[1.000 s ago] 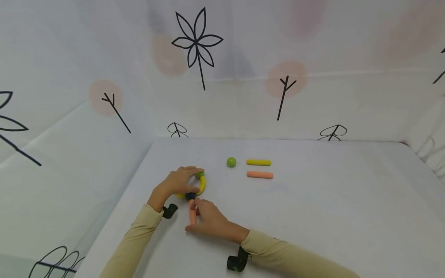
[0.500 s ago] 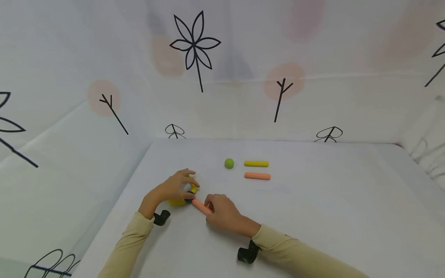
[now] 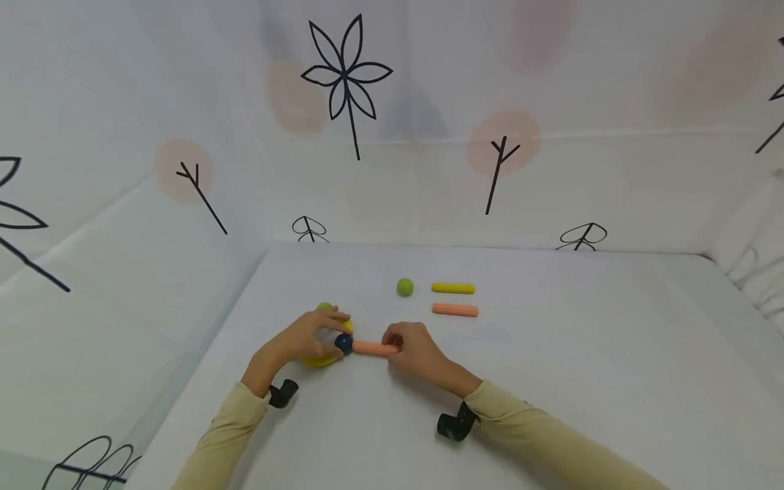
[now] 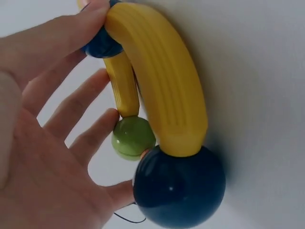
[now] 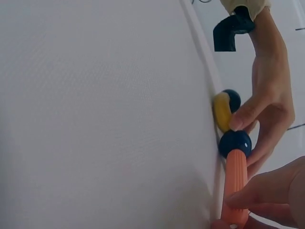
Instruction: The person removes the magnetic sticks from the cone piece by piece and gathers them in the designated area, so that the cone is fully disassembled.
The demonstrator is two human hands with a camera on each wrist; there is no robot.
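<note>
On the white table, my left hand point(image 3: 303, 335) pinches a dark blue ball point(image 3: 344, 343) between thumb and fingers. An orange ribbed rod point(image 3: 370, 348) meets that ball end-on and lies nearly level across the table. My right hand point(image 3: 418, 350) pinches the rod's other end. In the left wrist view a curved yellow rod point(image 4: 167, 81) joins the held ball to a second blue ball point(image 4: 178, 186). Behind it, another yellow rod point(image 4: 123, 86) runs to a green ball point(image 4: 133, 137). My left hand partly covers these pieces in the head view.
Farther back on the white table point(image 3: 582, 354) lie a loose green ball point(image 3: 405, 287), a straight yellow rod point(image 3: 453, 288) and a second orange rod point(image 3: 455, 309). A white cloth point(image 3: 416, 190) with drawn plants hangs behind and at the sides.
My right hand has swung the orange rod from pointing towards me to pointing right, moving rightward and away. My left hand's fingers have left the green ball and come in to the blue ball.
</note>
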